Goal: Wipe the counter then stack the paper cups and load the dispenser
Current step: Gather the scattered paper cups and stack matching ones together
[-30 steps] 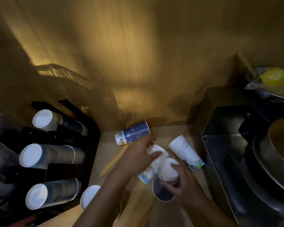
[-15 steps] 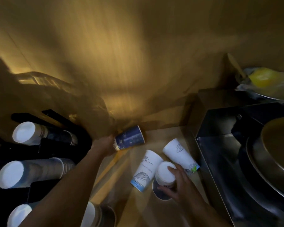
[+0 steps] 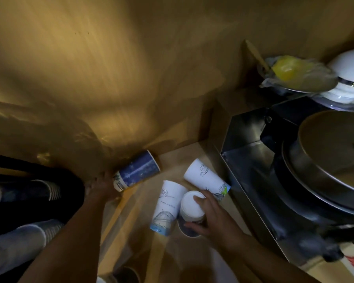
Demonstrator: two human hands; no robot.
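Observation:
A dark blue paper cup [image 3: 137, 173] lies on its side near the back wall, and my left hand [image 3: 103, 185] grips its base end. My right hand [image 3: 212, 217] is closed around an upside-down cup [image 3: 191, 205] that sits over a dark blue cup [image 3: 187, 230]. Beside it lies a white cup with a blue drawing [image 3: 168, 207]. Another white cup [image 3: 205, 179] lies further right. The black cup dispenser [image 3: 35, 193] stands at the left with cup stacks [image 3: 18, 244] lying in it.
The wooden counter [image 3: 131, 231] is narrow, closed in by the wall behind and a steel appliance [image 3: 251, 160] on the right. Metal pans [image 3: 331, 160], a white bowl [image 3: 349, 66] and a bagged yellow item [image 3: 284, 68] sit at the far right. More cups [image 3: 125, 274] show at the bottom edge.
My left hand left the white cup in the middle, reached to the left and took hold of the dark blue cup's base. My right hand stayed on the upside-down cup. The view shifted right.

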